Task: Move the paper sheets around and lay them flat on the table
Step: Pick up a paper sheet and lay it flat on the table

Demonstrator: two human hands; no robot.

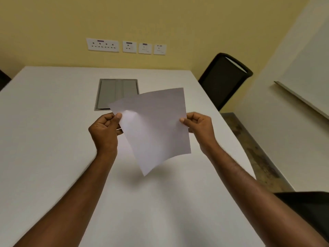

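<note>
Two white paper sheets [153, 127] are held up above the white table [53, 122], fanned apart so the back sheet's corner shows at the upper right. My left hand [105, 132] pinches the front sheet's left edge. My right hand [199, 127] pinches the right edge of the sheets. The front sheet is tilted, its lower corner hanging free and casting a shadow on the tabletop.
A grey cable hatch [116, 94] is set into the table behind the sheets. A black chair [222, 81] stands at the table's right side, another dark chair [309, 211] at the lower right. Wall sockets [126, 46] line the yellow wall.
</note>
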